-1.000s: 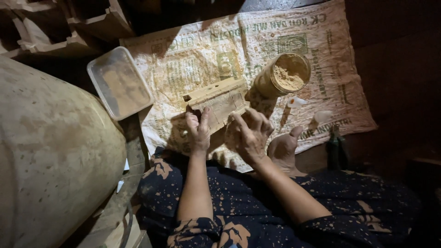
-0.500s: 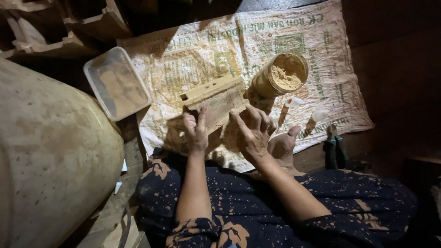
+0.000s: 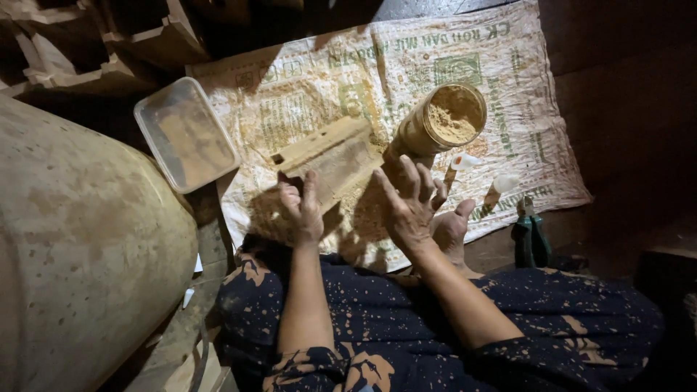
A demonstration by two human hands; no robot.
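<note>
My left hand (image 3: 301,212) hovers at the near end of a flat wooden block (image 3: 330,154) that lies on a printed woven sack (image 3: 523,123). Its fingers are apart and hold nothing. My right hand (image 3: 408,205) is raised just right of the block with its fingers spread and its palm empty. Past its fingertips lies a tipped cylindrical jar (image 3: 439,122) holding tan powder. Loose powder is scattered on the sack between my hands.
A clear plastic tub (image 3: 185,134) with brown powder sits at the sack's left edge. A large dusty rounded vessel (image 3: 80,247) fills the left. Wooden frames (image 3: 131,43) are stacked at the back left. A dark green tool (image 3: 531,239) lies by my knee.
Both hands have lifted slightly off the wooden block and the right hand's fingers have spread wider. The jar and tub have not moved.
</note>
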